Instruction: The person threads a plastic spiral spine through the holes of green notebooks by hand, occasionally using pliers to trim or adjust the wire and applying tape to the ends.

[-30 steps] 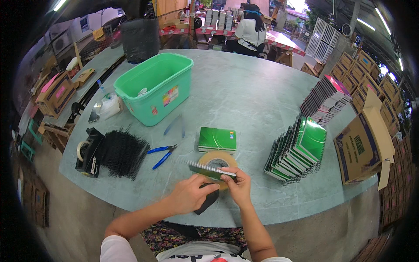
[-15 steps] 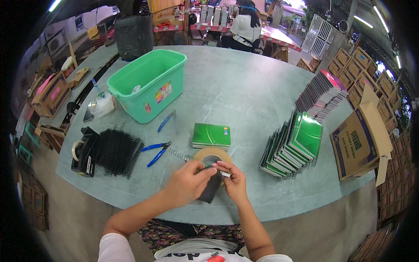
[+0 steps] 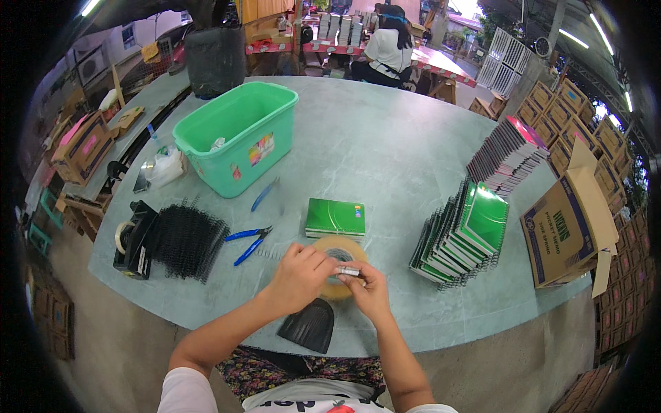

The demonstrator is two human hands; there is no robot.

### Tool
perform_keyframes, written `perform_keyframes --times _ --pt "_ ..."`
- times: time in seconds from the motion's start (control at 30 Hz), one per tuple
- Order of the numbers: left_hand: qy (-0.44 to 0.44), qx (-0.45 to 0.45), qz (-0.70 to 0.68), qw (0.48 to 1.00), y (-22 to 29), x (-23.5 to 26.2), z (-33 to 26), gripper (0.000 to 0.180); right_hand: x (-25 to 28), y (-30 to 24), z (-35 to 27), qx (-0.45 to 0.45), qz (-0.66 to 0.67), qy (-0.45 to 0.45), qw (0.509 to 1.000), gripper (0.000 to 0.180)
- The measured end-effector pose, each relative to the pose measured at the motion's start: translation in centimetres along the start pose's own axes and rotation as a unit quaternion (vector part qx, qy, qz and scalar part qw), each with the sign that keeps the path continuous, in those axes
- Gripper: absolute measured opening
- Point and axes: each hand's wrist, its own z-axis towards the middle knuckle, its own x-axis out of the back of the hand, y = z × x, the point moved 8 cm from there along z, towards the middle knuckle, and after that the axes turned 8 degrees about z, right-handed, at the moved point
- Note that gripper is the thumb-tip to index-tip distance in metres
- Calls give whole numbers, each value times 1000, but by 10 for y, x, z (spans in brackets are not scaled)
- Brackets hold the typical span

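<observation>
Over the table's near middle, my right hand pinches a small silver metal cylinder. My left hand is closed against its left end, fingertips together. Beneath both hands lies a wide roll of yellowish tape, partly hidden. A black, ridged, rounded flat piece rests on the table just below my left hand. Beyond the roll sits a small stack of green notebooks. A thin wire coil pokes out left of my left hand, beside blue-handled pliers.
On the left are a black tape dispenser, a heap of black coils and a green tub. Another blue-handled tool lies near the tub. Rightward stand spiral notebooks, pink-covered ones and an open carton.
The black piece, upright between my hands before, now lies flat on the table nearer to me. My hands have drawn together on the silver cylinder, which shows more fully.
</observation>
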Motion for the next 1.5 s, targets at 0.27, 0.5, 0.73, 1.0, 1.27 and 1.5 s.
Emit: perform_keyframes --times 0.27,0.5,0.73,1.0,1.27,1.5 --pt "5 -19 -25 999 4 0 4 18 11 -2 -11 -127 15 44 991 19" --pt "-31 3 -23 999 3 -4 8 14 8 14 -14 -69 150 36 986 22" --pt "-38 0 -89 995 -4 -13 7 14 5 13 -14 -54 212 47 975 20" --pt "-5 -13 -23 1000 6 -2 16 15 1 11 -9 -62 122 47 990 27" --pt "-106 38 17 994 -9 -4 8 25 -10 18 -13 -164 187 -9 969 24" --pt "-119 25 -5 993 -14 -8 7 23 -10 5 -11 -111 264 20 958 23"
